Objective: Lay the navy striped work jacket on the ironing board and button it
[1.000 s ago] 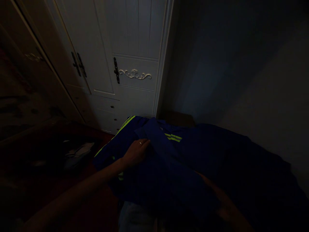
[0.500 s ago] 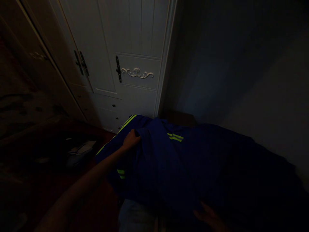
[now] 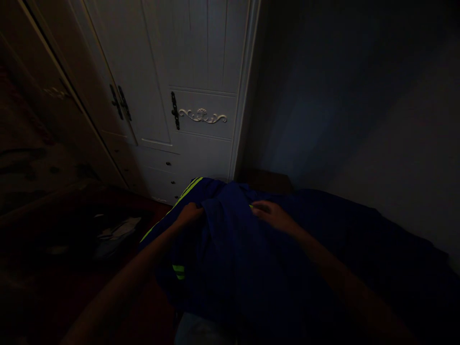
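Right hand (image 3: pixel 271 214) has been raised, half-curled, grip unclear, along striped blue jacket (image 3: pixel 232 244), pinched by left hand (image 3: pixel 190 213); white wardrobe (image 3: pixel 206 153) is partly blocked by it

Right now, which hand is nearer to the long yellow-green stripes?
Left. The left hand holds the blue garment beside the long stripes; the right hand is farther right, over the garment.

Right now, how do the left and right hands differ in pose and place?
The left hand looks closed on a fold of the blue garment; the right hand looks looser, fingers partly curled. The left hand is beside the long yellow-green stripes; the right hand is at a short stripe. Both are bare.
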`<state>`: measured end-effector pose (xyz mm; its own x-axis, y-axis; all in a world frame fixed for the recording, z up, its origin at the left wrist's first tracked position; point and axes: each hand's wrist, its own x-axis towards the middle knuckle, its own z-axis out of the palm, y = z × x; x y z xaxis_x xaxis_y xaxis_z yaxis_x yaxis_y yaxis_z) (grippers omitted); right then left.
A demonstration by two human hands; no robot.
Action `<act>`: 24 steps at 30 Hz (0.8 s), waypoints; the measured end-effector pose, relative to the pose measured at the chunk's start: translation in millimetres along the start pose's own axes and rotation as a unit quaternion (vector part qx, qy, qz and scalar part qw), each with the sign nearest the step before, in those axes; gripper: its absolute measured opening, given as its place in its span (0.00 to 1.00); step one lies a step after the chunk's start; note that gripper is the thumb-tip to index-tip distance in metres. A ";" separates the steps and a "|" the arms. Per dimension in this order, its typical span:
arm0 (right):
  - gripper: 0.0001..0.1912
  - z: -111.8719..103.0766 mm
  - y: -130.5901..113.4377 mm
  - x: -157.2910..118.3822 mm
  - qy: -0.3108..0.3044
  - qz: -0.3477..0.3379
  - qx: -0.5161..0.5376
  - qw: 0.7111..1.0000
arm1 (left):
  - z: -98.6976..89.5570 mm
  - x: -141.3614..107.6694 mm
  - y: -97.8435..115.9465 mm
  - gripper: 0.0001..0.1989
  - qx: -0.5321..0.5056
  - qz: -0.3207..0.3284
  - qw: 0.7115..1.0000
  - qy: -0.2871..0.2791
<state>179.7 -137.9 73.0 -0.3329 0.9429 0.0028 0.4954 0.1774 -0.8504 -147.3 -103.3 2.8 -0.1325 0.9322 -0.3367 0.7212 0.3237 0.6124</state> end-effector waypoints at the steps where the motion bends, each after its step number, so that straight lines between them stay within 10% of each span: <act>1: 0.21 6.7 2.0 34.5 0.012 0.016 -0.016 1.000 | 0.4 1.0 0.5 0.17 0.001 0.001 1.000 0.008; 5: 0.22 29.5 15.3 143.1 0.060 0.117 -0.073 0.989 | 4.9 8.5 3.1 0.09 -0.008 0.018 0.999 0.048; 10: 0.22 49.1 25.4 209.5 0.067 0.202 -0.073 0.974 | 7.9 8.0 10.5 0.06 -0.020 0.057 0.995 0.080; 24: 0.14 49.6 63.5 246.3 0.117 0.302 0.034 0.946 | 7.9 -11.6 -6.2 0.14 -0.022 0.084 0.975 0.203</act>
<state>89.4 91.6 -6.5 0.1848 0.9047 -0.3838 0.4822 -0.4238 -0.7667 -144.8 -117.5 -2.7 -0.2786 0.9573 0.0765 0.7271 0.1583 0.6680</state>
